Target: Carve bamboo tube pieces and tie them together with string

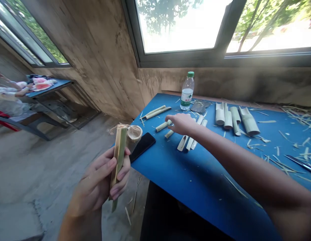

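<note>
The left hand (105,180), left of centre in the lower half of the frame, is clamping on a split green-and-tan bamboo piece (119,150), which is standing nearly upright with its lower end projecting beneath the fingers. Just behind it, a round, pale-rimmed cup-like container (134,133) is showing beside a black, flat, rectangular phone (143,146), which is lying at the near left edge of the blue-topped counter (168,172).

The right hand (182,124) is reaching across the centre of the frame, palm down, above a group of small bamboo pieces. Its index finger and thumb are standing apart near a short, pale green bamboo tube (163,125); the other fingers are hidden, so whether they are gripping anything cannot be told. Below this hand, pale, hollowed bamboo strips (182,143) are lying side by side. Two long, slender bamboo lengths (158,112) are resting to the upper left.

Behind, a clear plastic bottle with a green cap (187,95) is standing upright. Right of centre, wider pale bamboo sections with cut-away ends (249,121) are lying in a row, while thin, straw-coloured shavings (300,115) are scattering the counter's right side.
</note>
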Action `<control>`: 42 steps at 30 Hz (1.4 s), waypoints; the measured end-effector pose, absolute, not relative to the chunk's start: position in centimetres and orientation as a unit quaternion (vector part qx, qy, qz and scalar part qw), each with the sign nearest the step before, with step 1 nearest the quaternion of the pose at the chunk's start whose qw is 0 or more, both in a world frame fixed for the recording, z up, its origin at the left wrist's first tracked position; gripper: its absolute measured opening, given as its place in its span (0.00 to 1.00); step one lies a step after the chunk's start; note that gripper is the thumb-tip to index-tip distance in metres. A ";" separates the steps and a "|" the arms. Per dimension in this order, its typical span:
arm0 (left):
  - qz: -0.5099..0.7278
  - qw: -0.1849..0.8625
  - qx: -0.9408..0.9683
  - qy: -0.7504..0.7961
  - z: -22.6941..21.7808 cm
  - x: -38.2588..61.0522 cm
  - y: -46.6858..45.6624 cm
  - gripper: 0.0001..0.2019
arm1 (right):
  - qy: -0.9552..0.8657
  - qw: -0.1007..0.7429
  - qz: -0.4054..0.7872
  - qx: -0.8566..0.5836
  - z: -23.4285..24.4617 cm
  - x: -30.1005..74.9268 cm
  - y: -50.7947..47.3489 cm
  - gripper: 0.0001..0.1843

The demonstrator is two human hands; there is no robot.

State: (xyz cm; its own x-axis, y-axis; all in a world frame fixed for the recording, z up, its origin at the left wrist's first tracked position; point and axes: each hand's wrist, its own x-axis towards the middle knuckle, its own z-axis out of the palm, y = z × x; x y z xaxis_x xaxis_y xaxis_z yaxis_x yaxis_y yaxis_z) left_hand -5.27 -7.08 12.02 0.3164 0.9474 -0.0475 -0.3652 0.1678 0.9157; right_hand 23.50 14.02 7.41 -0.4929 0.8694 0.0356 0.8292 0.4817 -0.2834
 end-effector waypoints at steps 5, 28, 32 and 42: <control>0.470 0.680 0.441 0.349 12.5 -6.5 -8.5 0.16 | -0.886 0.087 0.110 -0.441 7.0 19.7 17.3 0.12; 0.210 0.756 0.574 0.233 13.0 12.9 5.8 0.14 | -0.439 0.576 0.400 -0.562 11.2 43.3 -6.1 0.28; 0.203 0.687 0.620 0.320 10.0 15.7 7.7 0.20 | -0.446 0.559 0.401 -0.572 10.4 44.4 -6.4 0.24; 0.045 0.413 0.754 0.509 7.0 11.6 1.3 0.22 | -0.557 0.455 0.439 -0.538 8.5 46.6 -3.6 0.23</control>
